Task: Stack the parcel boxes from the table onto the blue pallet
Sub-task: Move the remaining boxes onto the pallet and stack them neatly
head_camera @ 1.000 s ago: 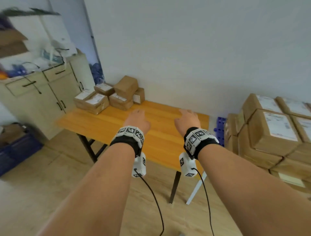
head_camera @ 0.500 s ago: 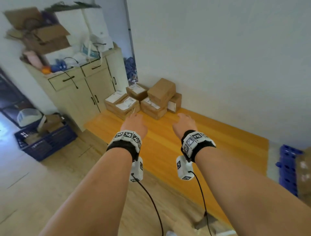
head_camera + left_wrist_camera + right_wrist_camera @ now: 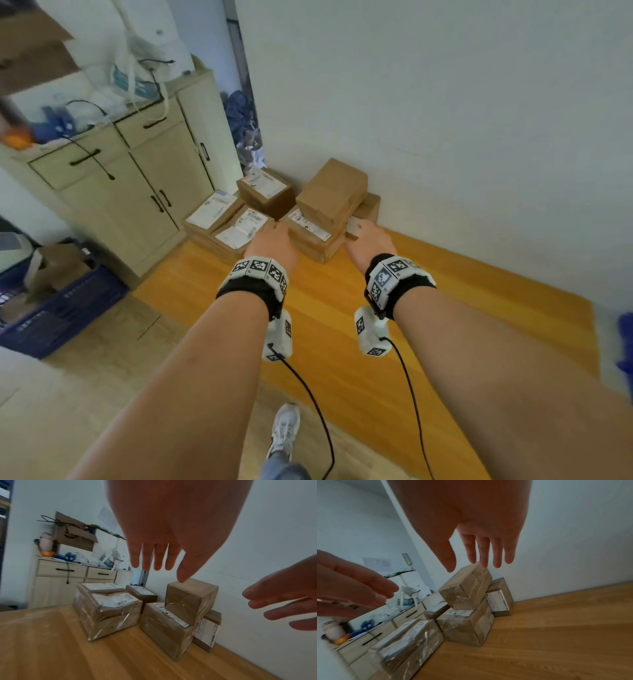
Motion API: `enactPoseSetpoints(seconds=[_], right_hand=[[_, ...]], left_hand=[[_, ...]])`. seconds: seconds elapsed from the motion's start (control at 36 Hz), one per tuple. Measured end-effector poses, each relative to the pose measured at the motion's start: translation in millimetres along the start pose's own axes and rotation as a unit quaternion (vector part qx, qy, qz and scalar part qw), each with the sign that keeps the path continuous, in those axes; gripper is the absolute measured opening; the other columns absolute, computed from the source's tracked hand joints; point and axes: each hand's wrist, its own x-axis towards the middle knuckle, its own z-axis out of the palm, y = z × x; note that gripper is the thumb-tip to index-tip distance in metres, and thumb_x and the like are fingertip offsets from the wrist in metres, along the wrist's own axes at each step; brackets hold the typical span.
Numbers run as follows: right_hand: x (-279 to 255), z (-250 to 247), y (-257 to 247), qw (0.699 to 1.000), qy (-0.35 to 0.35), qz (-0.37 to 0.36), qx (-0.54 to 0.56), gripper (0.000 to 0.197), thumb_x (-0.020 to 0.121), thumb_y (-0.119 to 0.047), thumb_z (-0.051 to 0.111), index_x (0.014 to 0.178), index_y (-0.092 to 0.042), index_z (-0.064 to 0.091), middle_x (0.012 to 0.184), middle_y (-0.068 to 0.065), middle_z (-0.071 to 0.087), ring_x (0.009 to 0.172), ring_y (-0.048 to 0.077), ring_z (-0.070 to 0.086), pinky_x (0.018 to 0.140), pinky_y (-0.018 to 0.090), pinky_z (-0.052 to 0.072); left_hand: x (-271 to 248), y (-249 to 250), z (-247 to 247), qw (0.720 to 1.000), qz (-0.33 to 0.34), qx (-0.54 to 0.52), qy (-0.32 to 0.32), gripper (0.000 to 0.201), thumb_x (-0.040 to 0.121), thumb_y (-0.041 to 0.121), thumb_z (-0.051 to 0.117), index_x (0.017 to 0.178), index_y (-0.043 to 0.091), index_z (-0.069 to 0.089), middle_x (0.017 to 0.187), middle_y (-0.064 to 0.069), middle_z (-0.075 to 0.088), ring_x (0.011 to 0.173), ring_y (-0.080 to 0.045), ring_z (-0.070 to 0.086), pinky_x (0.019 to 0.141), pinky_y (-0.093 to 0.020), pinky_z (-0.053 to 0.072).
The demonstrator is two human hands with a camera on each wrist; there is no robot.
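Observation:
Several brown taped parcel boxes sit at the far left end of the wooden table [image 3: 428, 325], against the wall. A plain box [image 3: 331, 192] lies tilted on top of a labelled box [image 3: 310, 236]; the same pair is seen as the plain box [image 3: 190, 599] and labelled box [image 3: 164, 627], and again as the plain box [image 3: 467, 588]. My left hand [image 3: 274, 241] and right hand [image 3: 368, 236] reach toward this pair with fingers straight, holding nothing. The left hand [image 3: 159, 561] and right hand [image 3: 481, 559] hover short of the boxes. A sliver of the blue pallet [image 3: 626, 346] shows at the right edge.
A beige cabinet [image 3: 137, 192] with clutter on top stands left of the table. A blue crate [image 3: 61, 308] with cardboard sits on the floor at left. More labelled boxes [image 3: 236, 226] lie left of the stacked pair. The white wall runs behind the table.
My view has swung left, away from the pallet's stacked boxes. Both hands have moved forward across the table, closer to the stacked pair of boxes.

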Motion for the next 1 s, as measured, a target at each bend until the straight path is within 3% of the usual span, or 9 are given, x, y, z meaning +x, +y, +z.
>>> enactPoseSetpoints(seconds=[0.08,0.19,0.36,0.47,0.56,0.69,0.86,0.94,1.0], right_hand=[[24,3,-7,0.999,0.003,0.038,-0.012,0.042,0.091,-0.027,0.054,0.13,-0.016,0.049,0.128,0.009,0.056,0.114,0.031,0.054,0.092,0.043,0.051],[51,12,-20,0.997,0.005,0.077,-0.005,0.05,0.092,-0.038,0.055,0.134,-0.013,0.045,0.13,0.013,0.055,0.112,0.032,0.056,0.091,0.044,0.052],[82,31,-33,0.989,0.007,0.142,0.034,0.054,0.087,-0.027,0.061,0.137,-0.015,0.043,0.134,0.013,0.052,0.111,0.03,0.057,0.091,0.045,0.053],[93,45,-34,0.984,-0.009,0.173,0.046,0.057,0.09,-0.018,0.057,0.143,-0.017,0.038,0.139,0.011,0.048,0.111,0.029,0.058,0.088,0.043,0.055],[98,52,-34,0.984,-0.013,0.172,0.045,0.06,0.09,-0.021,0.058,0.145,-0.02,0.036,0.14,0.009,0.048,0.112,0.028,0.057,0.088,0.041,0.054],[101,53,-33,0.984,-0.006,0.17,0.051,0.045,0.093,-0.02,0.053,0.138,-0.02,0.044,0.129,0.01,0.056,0.101,0.026,0.062,0.085,0.04,0.056],[97,35,-26,0.982,0.019,0.169,0.079,0.037,0.093,-0.015,0.052,0.129,-0.015,0.05,0.116,0.007,0.063,0.096,0.024,0.062,0.082,0.037,0.056],[88,17,-19,0.979,0.046,0.166,0.112,0.036,0.091,-0.012,0.051,0.127,-0.015,0.048,0.101,0.003,0.062,0.081,0.018,0.061,0.07,0.032,0.053],[78,2,-12,0.976,0.063,0.163,0.133,0.04,0.09,-0.014,0.051,0.13,-0.014,0.046,0.101,0.004,0.062,0.082,0.02,0.061,0.069,0.033,0.053]], left_hand=[[41,-2,1,0.999,0.027,-0.014,-0.007,0.033,0.087,0.012,0.047,0.119,0.012,0.052,0.123,-0.01,0.053,0.112,-0.03,0.052,0.094,-0.044,0.047],[86,-5,-1,0.998,0.063,-0.002,-0.03,0.024,0.086,0.007,0.048,0.11,0.008,0.052,0.118,-0.012,0.055,0.105,-0.031,0.055,0.091,-0.044,0.047],[145,-13,6,0.992,0.104,0.03,-0.063,0.05,0.091,0.009,0.05,0.139,0.008,0.038,0.143,-0.012,0.041,0.128,-0.03,0.042,0.105,-0.04,0.038],[171,-15,17,0.987,0.124,0.042,-0.089,0.036,0.091,0.011,0.051,0.126,0.007,0.046,0.132,-0.013,0.05,0.119,-0.03,0.05,0.099,-0.041,0.043],[177,-14,24,0.986,0.126,0.049,-0.1,0.037,0.093,0.014,0.052,0.128,0.006,0.046,0.132,-0.013,0.05,0.118,-0.03,0.051,0.097,-0.04,0.045],[179,-12,28,0.988,0.125,0.024,-0.089,0.031,0.093,0.013,0.052,0.124,0.006,0.049,0.124,-0.013,0.055,0.112,-0.028,0.055,0.093,-0.038,0.047],[159,9,18,0.99,0.136,-0.019,-0.043,0.025,0.097,0.026,0.049,0.114,0.008,0.048,0.11,-0.009,0.056,0.095,-0.022,0.058,0.075,-0.029,0.043],[143,30,13,0.989,0.131,-0.064,-0.027,0.024,0.098,0.03,0.048,0.113,0.012,0.045,0.104,-0.007,0.06,0.089,-0.023,0.06,0.073,-0.033,0.049],[131,46,11,0.986,0.137,-0.092,-0.016,0.025,0.097,0.034,0.047,0.112,0.014,0.045,0.102,-0.007,0.06,0.088,-0.025,0.061,0.075,-0.039,0.052]])
